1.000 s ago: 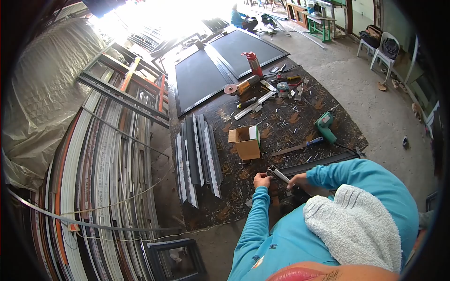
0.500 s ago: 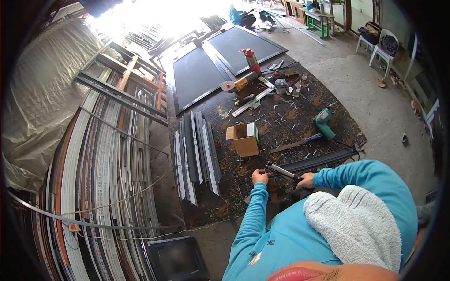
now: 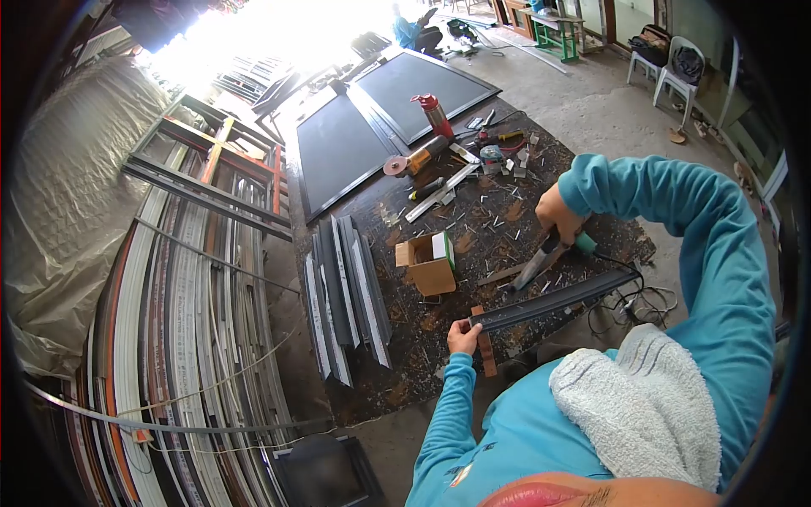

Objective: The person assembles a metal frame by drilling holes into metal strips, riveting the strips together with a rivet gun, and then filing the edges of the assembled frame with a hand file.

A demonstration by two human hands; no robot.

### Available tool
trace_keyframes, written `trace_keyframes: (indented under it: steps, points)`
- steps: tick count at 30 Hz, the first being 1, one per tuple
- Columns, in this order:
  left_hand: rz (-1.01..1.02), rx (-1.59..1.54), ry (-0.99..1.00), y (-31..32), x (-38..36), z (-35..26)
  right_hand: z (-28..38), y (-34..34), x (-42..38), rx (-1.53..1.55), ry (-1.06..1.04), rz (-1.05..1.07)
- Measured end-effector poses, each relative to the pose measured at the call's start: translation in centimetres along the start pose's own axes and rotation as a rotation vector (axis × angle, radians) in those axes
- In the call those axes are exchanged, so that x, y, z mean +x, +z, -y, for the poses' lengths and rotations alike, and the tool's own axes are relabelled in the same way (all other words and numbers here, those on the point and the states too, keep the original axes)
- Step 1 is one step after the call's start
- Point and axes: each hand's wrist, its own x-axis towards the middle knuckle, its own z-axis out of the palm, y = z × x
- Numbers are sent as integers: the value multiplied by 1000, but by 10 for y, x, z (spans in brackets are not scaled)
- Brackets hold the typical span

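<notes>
My left hand (image 3: 463, 336) pinches the near left end of a dark grey metal profile (image 3: 549, 302), which lies along the table's front edge. A brown strip (image 3: 484, 342) sits under that end. Farther right, my right hand (image 3: 559, 213) is closed round a silver tool with a dark handle (image 3: 532, 267), pointing down toward the table and somewhat blurred. Its exact kind I cannot tell. A green power drill (image 3: 585, 243) shows partly beneath that hand. The blade of a flat file (image 3: 500, 275) lies just left of the silver tool.
An open cardboard box (image 3: 431, 275) stands mid-table, with several cut profiles (image 3: 346, 291) to its left. Behind are an angle grinder (image 3: 418, 158), a red bottle (image 3: 434, 116) and dark framed panels (image 3: 342, 152). A power cord (image 3: 629, 308) hangs at the right edge. Another person (image 3: 414, 34) crouches far off.
My right hand has swung forward and up over the drill, carrying the silver tool away from the profile's left end. My left hand stays at that end. The view has shifted slightly.
</notes>
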Motion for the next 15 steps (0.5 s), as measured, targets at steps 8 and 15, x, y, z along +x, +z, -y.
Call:
trace_keyframes:
  steps: [8, 15]
  points:
    - [93, 404, 628, -25, 7, -1, -119, 91, 127, -161, -31, -666]
    - [217, 284, 457, -28, 9, -25, -128, 181, 190, 217, 371, -943]
